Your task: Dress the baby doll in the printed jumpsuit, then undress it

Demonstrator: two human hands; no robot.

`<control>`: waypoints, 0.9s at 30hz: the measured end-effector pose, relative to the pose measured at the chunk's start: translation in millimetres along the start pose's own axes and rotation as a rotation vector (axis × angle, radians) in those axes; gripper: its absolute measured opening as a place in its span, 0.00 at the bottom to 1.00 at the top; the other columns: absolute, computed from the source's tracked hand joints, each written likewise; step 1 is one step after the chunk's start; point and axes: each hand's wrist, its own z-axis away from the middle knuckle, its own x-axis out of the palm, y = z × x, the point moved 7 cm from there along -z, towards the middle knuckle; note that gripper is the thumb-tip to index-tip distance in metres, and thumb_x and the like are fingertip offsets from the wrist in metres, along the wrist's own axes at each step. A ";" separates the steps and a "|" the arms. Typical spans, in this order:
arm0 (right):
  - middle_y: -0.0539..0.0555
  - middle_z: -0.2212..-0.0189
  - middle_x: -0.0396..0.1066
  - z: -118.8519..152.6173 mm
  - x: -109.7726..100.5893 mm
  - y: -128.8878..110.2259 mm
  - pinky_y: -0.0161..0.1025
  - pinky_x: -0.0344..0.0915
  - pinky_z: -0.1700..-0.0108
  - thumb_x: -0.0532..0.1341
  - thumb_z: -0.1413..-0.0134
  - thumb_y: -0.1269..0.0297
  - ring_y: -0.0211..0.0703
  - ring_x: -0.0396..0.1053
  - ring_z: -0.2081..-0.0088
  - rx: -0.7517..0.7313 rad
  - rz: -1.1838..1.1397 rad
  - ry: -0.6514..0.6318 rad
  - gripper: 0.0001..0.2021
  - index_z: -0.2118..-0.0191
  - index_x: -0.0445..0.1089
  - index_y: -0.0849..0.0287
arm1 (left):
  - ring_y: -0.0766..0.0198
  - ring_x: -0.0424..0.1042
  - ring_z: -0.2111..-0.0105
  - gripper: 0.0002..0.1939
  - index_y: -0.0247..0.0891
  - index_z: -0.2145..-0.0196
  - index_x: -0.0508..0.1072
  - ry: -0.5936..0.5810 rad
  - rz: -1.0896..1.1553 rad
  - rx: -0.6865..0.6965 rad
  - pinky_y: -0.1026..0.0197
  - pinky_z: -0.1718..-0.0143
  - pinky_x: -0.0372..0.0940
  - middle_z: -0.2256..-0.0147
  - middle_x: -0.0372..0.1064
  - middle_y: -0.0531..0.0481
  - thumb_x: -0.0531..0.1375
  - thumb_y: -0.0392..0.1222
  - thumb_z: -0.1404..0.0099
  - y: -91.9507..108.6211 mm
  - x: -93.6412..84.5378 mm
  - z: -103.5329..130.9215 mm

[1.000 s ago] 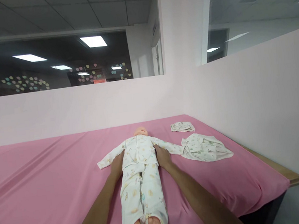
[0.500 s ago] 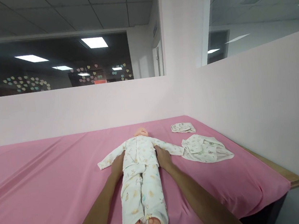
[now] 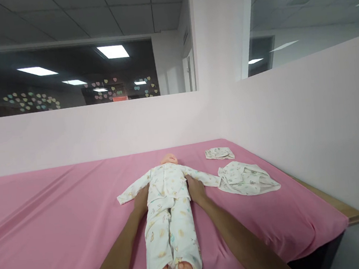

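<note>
both hands [image 3: 142, 198] [image 3: 195, 188] hug the doll's [image 3: 169, 158] sides, fingers tucked by the shirt [image 3: 166, 180], can't tell how open

A baby doll [image 3: 168, 158] lies on a pink sheet [image 3: 61, 210]. The left hand [image 3: 142, 197] and right hand [image 3: 195, 188] touch its sides.

Pink-draped worktop [image 3: 63, 227] spreading before you, clothed doll [image 3: 167, 181] lying on it, folded cloth [image 3: 219, 153] and rumpled garment [image 3: 247, 178] resting alongside.
</note>
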 end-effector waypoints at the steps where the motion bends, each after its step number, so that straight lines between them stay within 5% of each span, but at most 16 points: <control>1: 0.57 0.51 0.74 -0.2 0.4 0.4 0.42 0.56 0.54 0.47 0.37 0.71 0.50 0.70 0.52 0.005 0.000 -0.001 0.15 0.49 0.64 0.55 | 0.44 0.71 0.51 0.30 0.35 0.37 0.58 -0.003 0.001 -0.011 0.52 0.57 0.63 0.48 0.72 0.36 0.52 0.51 0.32 -0.6 0.4 -0.2; 7: 0.58 0.50 0.73 -1.1 2.6 3.8 0.43 0.55 0.52 0.48 0.37 0.69 0.52 0.69 0.51 0.032 -0.021 0.000 0.15 0.47 0.62 0.56 | 0.46 0.72 0.51 0.36 0.36 0.35 0.50 0.053 0.102 -0.050 0.54 0.59 0.64 0.48 0.71 0.36 0.54 0.54 0.35 0.9 -6.8 2.9; 27: 0.58 0.51 0.73 -0.8 1.6 2.4 0.43 0.55 0.53 0.48 0.37 0.70 0.52 0.69 0.52 0.019 -0.020 0.011 0.14 0.48 0.62 0.56 | 0.43 0.71 0.51 0.31 0.33 0.37 0.56 0.056 0.078 0.000 0.53 0.59 0.63 0.49 0.72 0.34 0.53 0.50 0.34 4.1 -6.6 2.8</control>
